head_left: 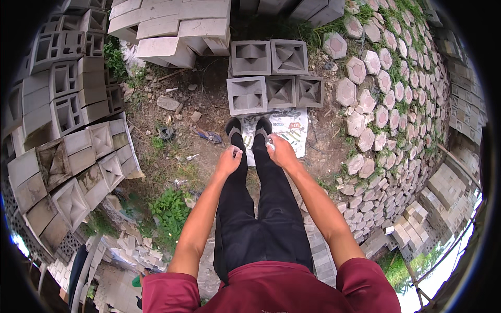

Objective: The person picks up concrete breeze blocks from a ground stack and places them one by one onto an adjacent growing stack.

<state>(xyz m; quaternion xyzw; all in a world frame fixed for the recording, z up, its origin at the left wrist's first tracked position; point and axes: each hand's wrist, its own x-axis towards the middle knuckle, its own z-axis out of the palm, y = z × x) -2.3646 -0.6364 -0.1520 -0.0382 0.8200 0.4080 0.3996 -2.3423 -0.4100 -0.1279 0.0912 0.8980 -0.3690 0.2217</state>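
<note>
My left hand [229, 159] hangs beside my left trouser leg, fingers curled in, with a small pale bit at the fingertips. Level with it, my right hand [281, 152] is closed next to my right shin, and something whitish shows at its fingers. What either hand grips is too small to make out. Both feet, in grey and dark footwear, stand on a printed white sheet [298, 136] laid on the soil. Just beyond it sit several grey concrete vent blocks [247, 96] with pyramid-shaped insides, in two rows.
Stacked concrete blocks [180, 28] rise at the far left of centre. More vent blocks [68, 143] are piled along the left. Many hexagonal pavers [367, 140] cover the right side, with grass between. Rubble [168, 103] and a green plant [171, 213] lie left of my legs.
</note>
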